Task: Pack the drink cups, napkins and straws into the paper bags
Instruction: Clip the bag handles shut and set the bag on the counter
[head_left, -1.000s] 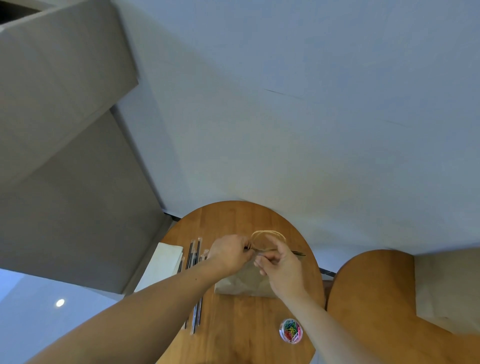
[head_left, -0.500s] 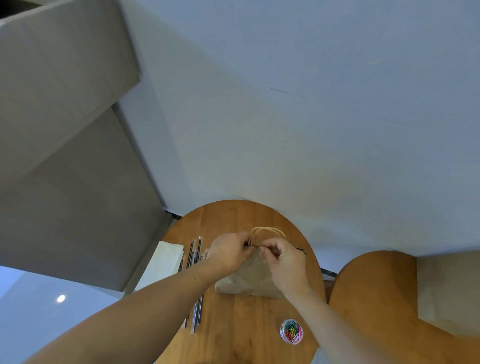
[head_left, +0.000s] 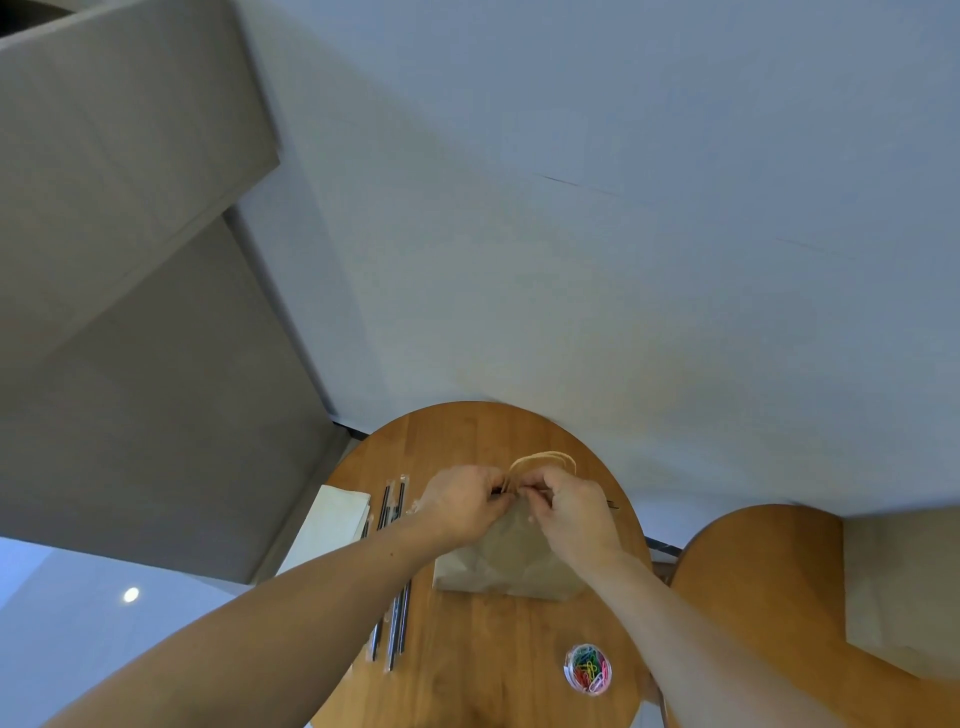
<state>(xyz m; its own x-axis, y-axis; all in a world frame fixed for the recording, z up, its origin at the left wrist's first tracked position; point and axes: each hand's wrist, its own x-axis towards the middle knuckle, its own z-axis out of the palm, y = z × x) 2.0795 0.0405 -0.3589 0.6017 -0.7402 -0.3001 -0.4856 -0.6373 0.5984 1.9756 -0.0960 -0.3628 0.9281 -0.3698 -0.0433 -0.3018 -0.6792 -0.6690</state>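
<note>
One paper bag, top partly behind right hand.

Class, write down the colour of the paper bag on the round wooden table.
The paper bag is plain brown, seen best in the head view.

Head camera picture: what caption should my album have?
Left hand and right hand pinch the top of the paper bag; straws and napkins lie beside it.

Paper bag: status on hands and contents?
Top of paper bag pinched by left hand and right hand. Contents hidden. Loose straws and napkins lie left of it. Nothing in the way.
</note>
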